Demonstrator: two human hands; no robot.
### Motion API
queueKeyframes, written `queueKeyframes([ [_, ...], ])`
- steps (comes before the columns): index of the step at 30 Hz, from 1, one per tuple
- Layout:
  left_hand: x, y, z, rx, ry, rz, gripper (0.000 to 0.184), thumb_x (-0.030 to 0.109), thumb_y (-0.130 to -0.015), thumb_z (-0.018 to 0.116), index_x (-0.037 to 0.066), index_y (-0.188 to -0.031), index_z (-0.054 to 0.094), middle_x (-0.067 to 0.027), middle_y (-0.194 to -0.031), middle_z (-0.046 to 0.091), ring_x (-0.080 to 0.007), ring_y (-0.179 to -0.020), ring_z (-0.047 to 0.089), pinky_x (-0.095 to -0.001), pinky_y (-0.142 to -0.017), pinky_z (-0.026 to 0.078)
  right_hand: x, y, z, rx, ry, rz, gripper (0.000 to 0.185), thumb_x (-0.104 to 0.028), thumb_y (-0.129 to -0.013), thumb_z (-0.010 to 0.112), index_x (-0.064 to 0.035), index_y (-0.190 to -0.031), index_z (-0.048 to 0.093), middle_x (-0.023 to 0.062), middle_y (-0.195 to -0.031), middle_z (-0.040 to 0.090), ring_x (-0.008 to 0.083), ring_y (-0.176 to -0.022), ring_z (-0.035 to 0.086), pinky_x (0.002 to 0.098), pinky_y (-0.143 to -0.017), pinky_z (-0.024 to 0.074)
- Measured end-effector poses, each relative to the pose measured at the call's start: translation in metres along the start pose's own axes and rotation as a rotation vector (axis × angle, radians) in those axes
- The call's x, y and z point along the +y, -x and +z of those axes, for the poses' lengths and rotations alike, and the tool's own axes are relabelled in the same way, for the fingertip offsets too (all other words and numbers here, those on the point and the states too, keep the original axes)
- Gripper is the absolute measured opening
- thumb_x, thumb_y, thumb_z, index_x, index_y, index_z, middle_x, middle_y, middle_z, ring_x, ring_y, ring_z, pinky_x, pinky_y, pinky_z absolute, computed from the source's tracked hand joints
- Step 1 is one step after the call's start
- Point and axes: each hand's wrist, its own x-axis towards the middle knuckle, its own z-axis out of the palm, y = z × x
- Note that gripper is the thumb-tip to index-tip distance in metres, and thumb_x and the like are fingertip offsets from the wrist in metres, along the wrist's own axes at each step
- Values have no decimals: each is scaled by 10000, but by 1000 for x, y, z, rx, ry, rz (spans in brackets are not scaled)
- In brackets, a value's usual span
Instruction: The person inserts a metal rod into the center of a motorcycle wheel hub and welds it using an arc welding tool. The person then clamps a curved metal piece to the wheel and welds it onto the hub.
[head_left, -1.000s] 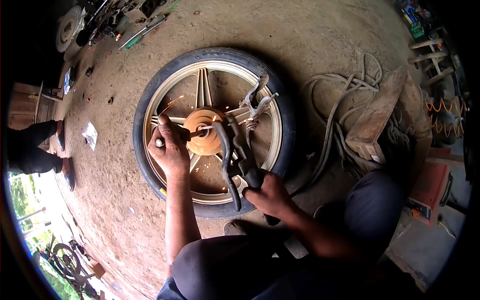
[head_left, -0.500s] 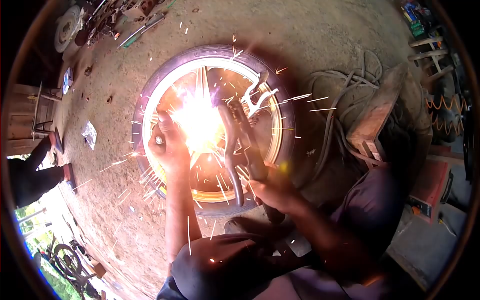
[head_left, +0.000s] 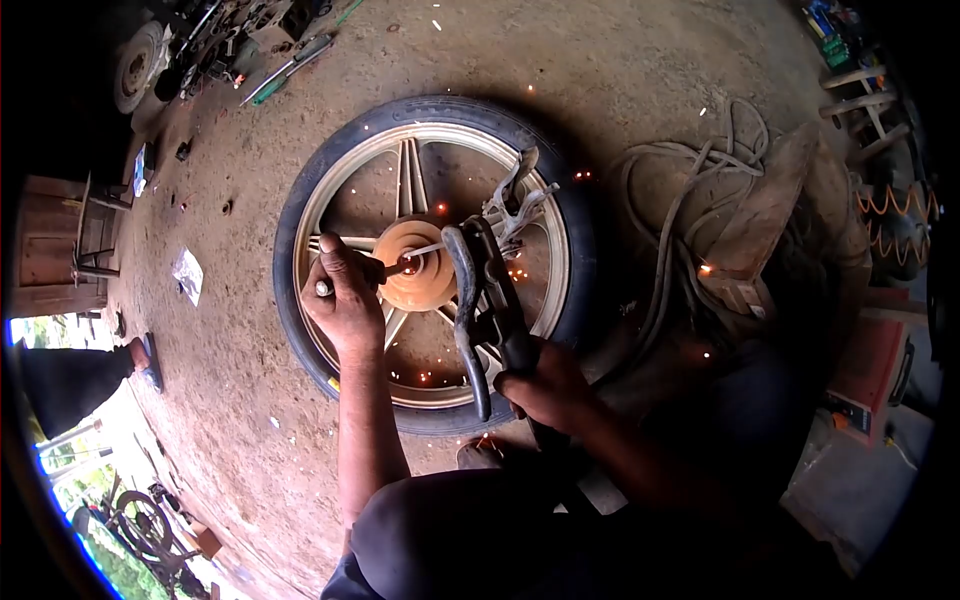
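In my head view, the earlier white glare is gone; only scattered orange sparks point(head_left: 518, 273) remain about the spoked motorcycle wheel point(head_left: 408, 180), flat on the gritty floor point(head_left: 230, 370). My left hand point(head_left: 345, 290) grips a slim rod point(head_left: 395, 268), its tip at the tan, stepped, round hub point(head_left: 425, 292). My right hand point(head_left: 552, 385) is wrapped round the dark electrode holder point(head_left: 513, 340); its thin, pale electrode point(head_left: 428, 248) reaches the hub. Black rubber tyre point(head_left: 430, 110) rings the cream metal rim point(head_left: 430, 133).

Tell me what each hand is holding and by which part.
Right hand: a welding clamp, by its handle. Left hand: a rod pointing at the wheel hub; its gripped part is hidden.
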Motion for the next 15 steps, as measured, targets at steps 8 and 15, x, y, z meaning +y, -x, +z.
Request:
queueKeyframes([
  [8, -2, 0, -1, -5, -13, 11, 594, 481, -1082, 514, 59, -664, 489, -23, -570, 505, -100, -507, 450, -275, -505, 378, 7, -1, 3, 42, -37, -51, 239, -203, -727, 686, 2, -833, 624, 88, -589, 608, 229, -554, 615, 409, -563, 490],
  [15, -4, 0, -3, -6, -21, 19, 588, 487, -1079, 515, 69, -668, 488, -16, -568, 503, -96, -507, 449, -269, -506, 368, 11, -4, 6, 18, -53, -37, 233, -195, -729, 680, 4, -834, 621, 87, -588, 612, 224, -547, 609, 409, -553, 480],
])
